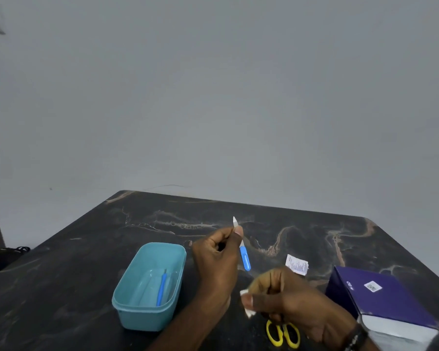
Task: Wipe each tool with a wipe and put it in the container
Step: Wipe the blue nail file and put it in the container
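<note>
1. Nearest the camera, the right hand (284, 297) pinches a small white wipe (246, 304) between thumb and curled fingers, above the yellow scissors (283, 334) lying on the bench (74, 274).
2. Beyond it, the left hand (217, 259) grips a blue-handled tool (241, 247) near the blade, fingers curled round it.
3. Its long axis stands nearly upright, pale blade up, handle hanging down towards the wipe, which sits just below and right.
4. Just left of that hand, the teal container (127, 310) already holds another blue tool (161, 290).
</note>
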